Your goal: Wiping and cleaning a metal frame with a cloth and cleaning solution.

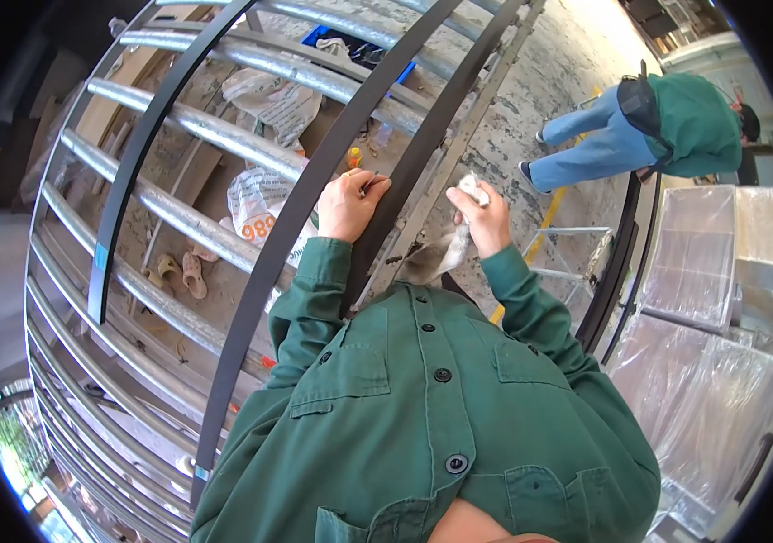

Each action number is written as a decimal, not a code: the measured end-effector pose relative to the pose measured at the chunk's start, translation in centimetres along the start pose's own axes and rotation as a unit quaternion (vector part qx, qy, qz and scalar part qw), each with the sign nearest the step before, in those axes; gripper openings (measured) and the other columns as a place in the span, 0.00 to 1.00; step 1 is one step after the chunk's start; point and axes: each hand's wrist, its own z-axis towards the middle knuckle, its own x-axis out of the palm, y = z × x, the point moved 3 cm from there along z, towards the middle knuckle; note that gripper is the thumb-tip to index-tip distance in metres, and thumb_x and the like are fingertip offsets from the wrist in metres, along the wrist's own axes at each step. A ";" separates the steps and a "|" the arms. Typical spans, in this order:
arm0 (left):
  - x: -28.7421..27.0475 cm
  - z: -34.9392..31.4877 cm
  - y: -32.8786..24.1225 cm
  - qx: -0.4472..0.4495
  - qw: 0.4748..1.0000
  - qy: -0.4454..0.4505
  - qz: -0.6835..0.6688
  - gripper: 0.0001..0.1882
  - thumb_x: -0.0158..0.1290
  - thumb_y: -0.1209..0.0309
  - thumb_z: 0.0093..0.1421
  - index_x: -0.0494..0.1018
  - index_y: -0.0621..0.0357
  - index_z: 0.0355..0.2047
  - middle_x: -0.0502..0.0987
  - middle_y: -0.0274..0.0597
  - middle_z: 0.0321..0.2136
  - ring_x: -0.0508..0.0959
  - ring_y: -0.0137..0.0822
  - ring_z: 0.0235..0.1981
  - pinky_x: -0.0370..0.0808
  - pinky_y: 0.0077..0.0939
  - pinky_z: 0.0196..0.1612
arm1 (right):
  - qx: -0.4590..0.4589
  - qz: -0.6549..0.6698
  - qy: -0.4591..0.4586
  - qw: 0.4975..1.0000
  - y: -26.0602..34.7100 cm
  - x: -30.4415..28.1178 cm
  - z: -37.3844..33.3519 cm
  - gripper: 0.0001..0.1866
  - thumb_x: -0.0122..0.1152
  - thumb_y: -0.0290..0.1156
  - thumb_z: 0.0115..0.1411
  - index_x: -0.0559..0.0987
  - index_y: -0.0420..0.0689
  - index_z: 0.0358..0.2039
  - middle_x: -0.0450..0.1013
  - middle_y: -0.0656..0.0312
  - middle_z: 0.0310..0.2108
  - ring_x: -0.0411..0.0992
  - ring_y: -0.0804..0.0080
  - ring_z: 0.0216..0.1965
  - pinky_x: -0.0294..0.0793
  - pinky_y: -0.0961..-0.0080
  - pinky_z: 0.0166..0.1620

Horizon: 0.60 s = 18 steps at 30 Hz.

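Note:
My left hand [348,206] has its fingers curled together in a pinch at the left edge of a long dark flat strip [430,136]. Whatever small thing may be between those fingertips is hidden. A crumpled whitish rag [470,188] is gripped in my right hand [488,222], just right of the rack's edge. The rag's greyish lower end [441,258] hangs down in front of my shirt. Another dark strip [269,262] runs beneath my left wrist, and a third dark strip [139,167] lies farther left. All of them cross a rack of round metal tubes [192,217].
Under the tubes lie printed white sacks [260,204], clogs [193,274] and a blue crate [332,41]. A person in a green top [694,122] bends over at the far right. Plastic-wrapped stacks [690,389] and a metal step frame [577,253] stand on my right.

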 end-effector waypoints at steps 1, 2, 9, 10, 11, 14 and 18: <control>0.1 0.0 0.0 0.009 1.000 0.007 0.002 0.09 0.56 0.63 0.49 0.76 0.55 0.22 0.73 0.40 0.21 0.74 0.42 0.23 0.70 0.32 0.26 | -0.017 0.013 -0.018 1.000 -0.1 0.3 0.5 0.15 0.59 0.31 0.52 0.70 0.38 0.38 0.70 0.63 0.30 0.67 0.80 0.21 0.67 0.83 0.20; 0.1 0.1 -0.1 0.017 1.000 -0.002 0.003 0.09 0.56 0.63 0.50 0.76 0.55 0.22 0.73 0.40 0.21 0.74 0.42 0.23 0.69 0.32 0.26 | -0.033 0.026 -0.035 0.998 -0.2 0.7 1.0 0.15 0.58 0.28 0.52 0.69 0.37 0.39 0.70 0.62 0.31 0.67 0.80 0.20 0.67 0.83 0.20; 0.0 0.1 -0.5 0.026 1.000 0.005 -0.002 0.08 0.56 0.65 0.50 0.76 0.56 0.23 0.72 0.41 0.21 0.74 0.41 0.22 0.69 0.31 0.26 | -0.008 0.075 -0.068 0.995 -0.4 3.1 1.0 0.09 0.54 0.26 0.53 0.78 0.42 0.35 0.73 0.64 0.23 0.69 0.80 0.18 0.69 0.83 0.23; -0.1 0.1 -0.6 0.011 1.000 0.014 0.001 0.07 0.56 0.67 0.51 0.76 0.58 0.26 0.74 0.39 0.21 0.73 0.35 0.21 0.69 0.25 0.26 | -0.013 0.029 -0.084 0.996 -0.4 3.5 1.1 0.10 0.57 0.31 0.51 0.78 0.41 0.33 0.73 0.63 0.22 0.70 0.80 0.20 0.69 0.82 0.25; 0.0 0.1 -0.7 -0.005 1.000 0.023 0.004 0.08 0.56 0.68 0.51 0.77 0.59 0.28 0.75 0.38 0.21 0.72 0.29 0.20 0.69 0.20 0.27 | -0.017 -0.018 -0.098 0.995 -0.5 3.8 1.2 0.12 0.61 0.35 0.50 0.78 0.41 0.31 0.74 0.62 0.21 0.70 0.79 0.21 0.69 0.81 0.26; -0.1 0.1 -0.6 -0.022 0.999 0.028 -0.010 0.07 0.57 0.70 0.51 0.77 0.60 0.28 0.75 0.38 0.21 0.72 0.27 0.20 0.69 0.19 0.26 | 0.002 -0.004 -0.101 0.995 -0.3 5.0 1.2 0.16 0.66 0.41 0.47 0.78 0.39 0.27 0.74 0.61 0.20 0.70 0.79 0.23 0.68 0.80 0.28; 0.1 0.1 -0.4 -0.023 0.999 0.024 -0.007 0.07 0.57 0.71 0.51 0.77 0.61 0.28 0.75 0.37 0.20 0.71 0.25 0.19 0.68 0.18 0.25 | 0.034 0.043 -0.102 0.993 -0.3 4.9 2.3 0.13 0.64 0.36 0.48 0.78 0.39 0.26 0.74 0.61 0.18 0.71 0.78 0.19 0.68 0.80 0.23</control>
